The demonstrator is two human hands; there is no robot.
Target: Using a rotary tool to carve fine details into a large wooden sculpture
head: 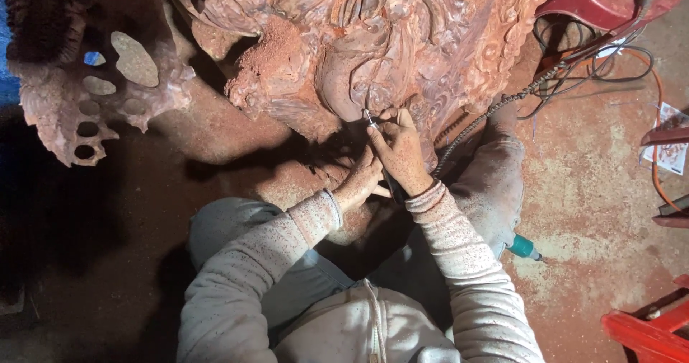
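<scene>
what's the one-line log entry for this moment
right hand: grips rotary tool, tip on wood carving | left hand: braces beside right wrist

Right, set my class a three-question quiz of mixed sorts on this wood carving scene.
1. True or false: the right hand holds a thin tool against the carving.
2. Where does the left hand rest? A) on a red stool B) just below the right hand C) on the floor
3. Fill in: a flexible ____ runs from the hands up to the right.

Key: 1 true; 2 B; 3 shaft.
</scene>
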